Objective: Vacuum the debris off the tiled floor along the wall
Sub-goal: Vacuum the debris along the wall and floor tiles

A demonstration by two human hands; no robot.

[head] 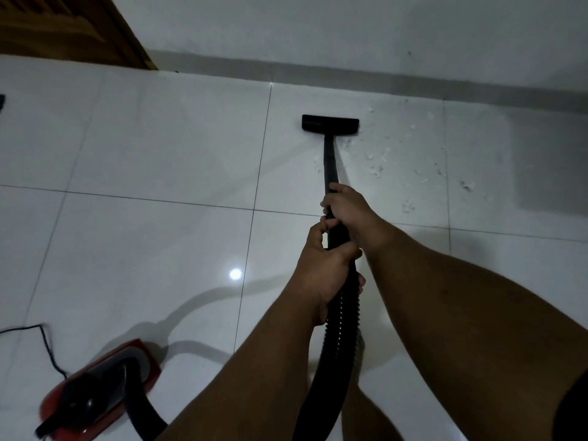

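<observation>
Both hands on the vacuum wand (329,167). Right hand (348,211) ahead, fingers curled round the rigid tube; left hand (324,265) behind it, fingers wrapped where the tube meets the ribbed hose (342,316). Hose loops back past the person's legs to the red vacuum body (105,386), low left, power cord (44,342) trailing off beside it.

Floor nozzle (330,124) flat on the white tiled floor (159,148), near the grey skirting (350,76) of the wall but not touching it.

Debris (378,167): pale scraps scattered to the right of the nozzle and wand, spreading further right. Tiles left of the nozzle look clean.

Step in hand, by my reading: mid-sweep, cleared side left, dirty patch untouched on the right. Next move calls for shifting the nozzle rightward over the scraps, then working strokes towards the skirting, keeping the head flat.
</observation>
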